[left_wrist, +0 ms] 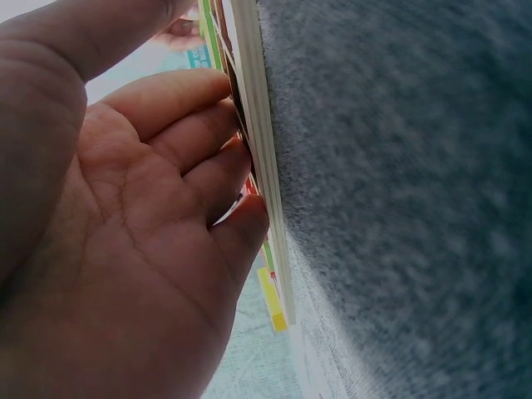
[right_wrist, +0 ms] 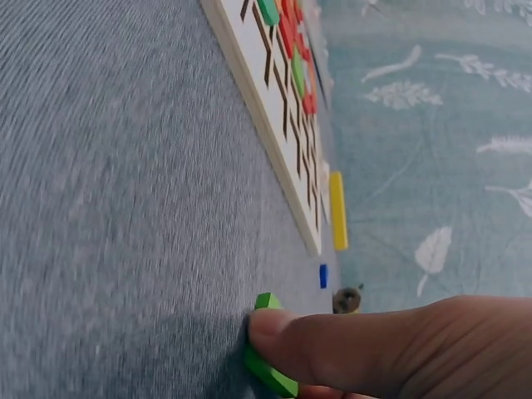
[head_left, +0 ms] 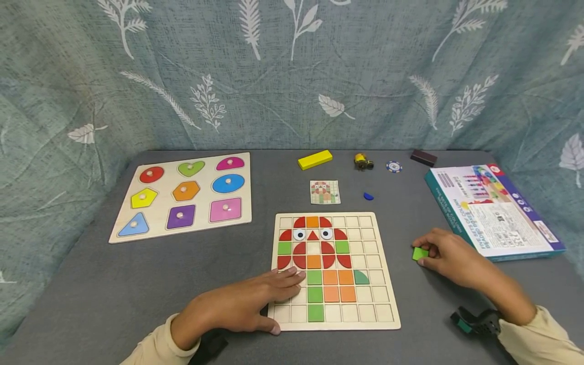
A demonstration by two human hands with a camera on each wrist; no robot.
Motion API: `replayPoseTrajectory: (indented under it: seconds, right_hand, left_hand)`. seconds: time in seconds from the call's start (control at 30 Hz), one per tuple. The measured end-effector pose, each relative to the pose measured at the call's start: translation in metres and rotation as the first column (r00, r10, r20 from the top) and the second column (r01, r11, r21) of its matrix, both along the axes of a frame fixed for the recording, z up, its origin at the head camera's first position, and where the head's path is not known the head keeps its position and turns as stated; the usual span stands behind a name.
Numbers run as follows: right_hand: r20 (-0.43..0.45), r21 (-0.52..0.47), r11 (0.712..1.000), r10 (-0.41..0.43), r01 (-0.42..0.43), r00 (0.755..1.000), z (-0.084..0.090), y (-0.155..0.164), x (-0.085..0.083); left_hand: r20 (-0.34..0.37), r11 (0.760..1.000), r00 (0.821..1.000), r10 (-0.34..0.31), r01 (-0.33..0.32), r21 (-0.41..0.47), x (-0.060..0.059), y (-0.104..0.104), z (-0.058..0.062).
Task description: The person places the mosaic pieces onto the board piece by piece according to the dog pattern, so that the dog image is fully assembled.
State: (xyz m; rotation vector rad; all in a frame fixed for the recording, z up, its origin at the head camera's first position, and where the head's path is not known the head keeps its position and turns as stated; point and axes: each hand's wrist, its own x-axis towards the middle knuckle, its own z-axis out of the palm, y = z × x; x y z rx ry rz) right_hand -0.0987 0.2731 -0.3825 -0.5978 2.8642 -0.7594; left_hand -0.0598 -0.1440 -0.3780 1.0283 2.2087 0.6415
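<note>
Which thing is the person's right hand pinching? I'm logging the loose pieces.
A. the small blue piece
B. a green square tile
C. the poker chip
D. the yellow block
B: the right hand pinches the green square tile on the grey cloth right of the grid board; the wrist view shows a fingertip on it.

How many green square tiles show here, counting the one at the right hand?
6. Five sit in the grid board: two flank the owl, three stack below. The right hand pinches the sixth. The left hand may hide more.
</note>
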Motion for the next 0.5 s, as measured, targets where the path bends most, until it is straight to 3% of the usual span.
replayPoseTrajectory:
  seconds: [0.3, 0.5]
  right_hand:
    - [0.097, -0.128, 0.986, 0.122, -0.109, 0.988, 0.001, -0.012, 0.001]
    - [0.087, -0.231, 0.959, 0.191, -0.166, 0.978, 0.005, -0.034, 0.006]
  left_hand:
    - [0.001, 1.0, 1.0, -0.001, 0.001, -0.003, 0.0, 0.001, 0.0]
    - [0.004, 1.0, 1.0, 0.0, 0.0, -0.003, 0.0, 0.001, 0.0]
